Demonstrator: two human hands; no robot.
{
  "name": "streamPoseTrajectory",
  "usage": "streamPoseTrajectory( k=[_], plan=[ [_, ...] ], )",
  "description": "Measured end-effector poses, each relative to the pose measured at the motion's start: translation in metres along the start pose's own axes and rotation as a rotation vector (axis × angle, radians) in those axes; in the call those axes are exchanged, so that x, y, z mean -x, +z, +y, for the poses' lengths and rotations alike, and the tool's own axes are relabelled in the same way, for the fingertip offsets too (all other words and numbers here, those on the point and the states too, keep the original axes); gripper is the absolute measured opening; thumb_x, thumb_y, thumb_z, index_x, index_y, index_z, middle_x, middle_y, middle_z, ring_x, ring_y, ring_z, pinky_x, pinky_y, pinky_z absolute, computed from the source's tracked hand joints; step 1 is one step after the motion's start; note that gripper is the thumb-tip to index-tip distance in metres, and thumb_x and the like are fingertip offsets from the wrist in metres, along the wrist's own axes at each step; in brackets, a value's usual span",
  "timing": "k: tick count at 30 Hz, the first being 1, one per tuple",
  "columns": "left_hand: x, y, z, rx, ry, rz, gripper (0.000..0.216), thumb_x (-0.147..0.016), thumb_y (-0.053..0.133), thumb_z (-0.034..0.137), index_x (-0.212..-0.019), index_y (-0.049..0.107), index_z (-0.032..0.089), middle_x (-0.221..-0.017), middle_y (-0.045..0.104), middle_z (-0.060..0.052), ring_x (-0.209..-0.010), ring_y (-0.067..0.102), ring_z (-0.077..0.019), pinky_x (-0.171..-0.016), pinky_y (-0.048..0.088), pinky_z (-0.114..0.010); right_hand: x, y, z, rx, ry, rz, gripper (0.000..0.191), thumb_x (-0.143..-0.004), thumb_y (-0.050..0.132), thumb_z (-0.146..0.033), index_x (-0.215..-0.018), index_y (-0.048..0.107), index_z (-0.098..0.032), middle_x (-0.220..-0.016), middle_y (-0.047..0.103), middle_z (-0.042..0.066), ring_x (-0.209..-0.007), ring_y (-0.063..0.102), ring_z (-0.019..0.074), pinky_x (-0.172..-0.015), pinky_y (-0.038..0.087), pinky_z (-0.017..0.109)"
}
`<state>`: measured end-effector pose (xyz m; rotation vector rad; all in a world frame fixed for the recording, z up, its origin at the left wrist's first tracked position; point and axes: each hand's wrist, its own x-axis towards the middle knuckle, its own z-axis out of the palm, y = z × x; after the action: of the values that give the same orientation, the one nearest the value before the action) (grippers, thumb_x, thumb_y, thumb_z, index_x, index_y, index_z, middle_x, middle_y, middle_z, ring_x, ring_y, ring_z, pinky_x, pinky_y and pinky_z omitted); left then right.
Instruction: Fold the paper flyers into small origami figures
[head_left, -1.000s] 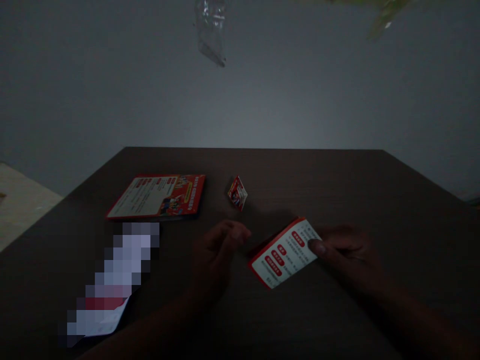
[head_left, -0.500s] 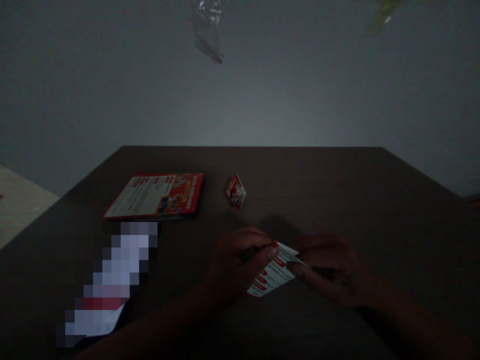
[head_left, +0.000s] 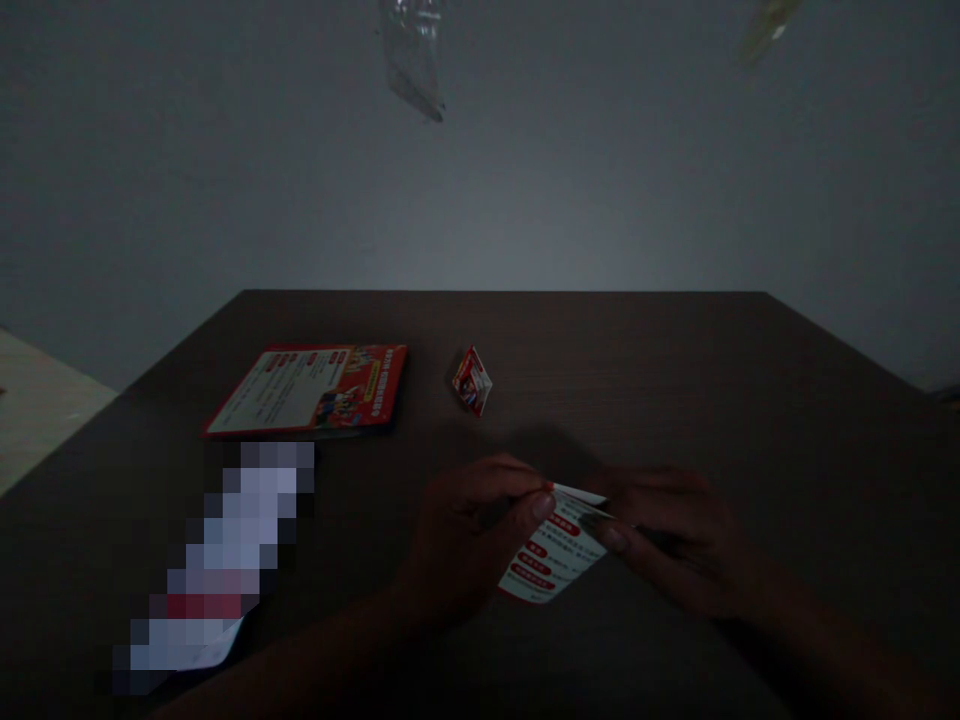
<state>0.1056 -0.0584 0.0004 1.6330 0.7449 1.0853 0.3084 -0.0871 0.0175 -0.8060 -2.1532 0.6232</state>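
A folded paper leaflet (head_left: 551, 560), white with red labels and dark print, is held above the table between both hands. My left hand (head_left: 480, 530) pinches its upper left corner with thumb and forefinger. My right hand (head_left: 667, 540) grips the upper right edge, thumb on the near face and fingers behind. The leaflet's layers stand slightly apart along the top. Beyond the hands, a small folded red and white paper piece (head_left: 472, 382) rests on the table.
A stack of red and white printed sheets (head_left: 307, 390) lies on the dark wooden table (head_left: 615, 350) at left. Nearer, a phone-like object (head_left: 214, 650) is mostly pixelated. A clear plastic bag (head_left: 414, 60) hangs on the wall, and a yellowish strip (head_left: 769, 30) is at upper right.
My right hand has shifted slightly right and its thumb lies further along the edge. The leaflet shows a little more of its printed face. My left hand keeps its pinch.
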Motion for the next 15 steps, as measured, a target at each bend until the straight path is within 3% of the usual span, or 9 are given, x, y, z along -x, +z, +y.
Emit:
streamPoseTrajectory(
  k=[8, 15],
  plan=[
    [0.001, 0.0009, 0.0038, 0.073, -0.016, 0.03, 0.007, -0.078, 0.063, 0.017, -0.077, 0.07, 0.017, -0.076, 0.067, -0.003, -0.066, 0.063, -0.0125, -0.057, 0.05, -0.021, -0.0062, 0.0008, -0.0054, -0.023, -0.006, 0.006, 0.021, -0.089, 0.042, -0.013, -0.074, 0.056, -0.019, -0.066, 0.059, 0.005, -0.057, 0.055, 0.0129, -0.05, 0.041, 0.024],
    [0.0012, -0.0003, 0.0044, 0.002, 0.052, 0.024, 0.01, -0.077, 0.066, 0.015, -0.084, 0.071, 0.018, -0.076, 0.068, -0.002, -0.066, 0.063, -0.012, -0.06, 0.049, -0.022, -0.0025, 0.0028, -0.0034, -0.039, -0.011, 0.031, 0.019, -0.085, 0.045, -0.008, -0.072, 0.053, -0.019, -0.064, 0.056, 0.004, -0.057, 0.054, 0.013, -0.051, 0.04, 0.025]
  ],
)
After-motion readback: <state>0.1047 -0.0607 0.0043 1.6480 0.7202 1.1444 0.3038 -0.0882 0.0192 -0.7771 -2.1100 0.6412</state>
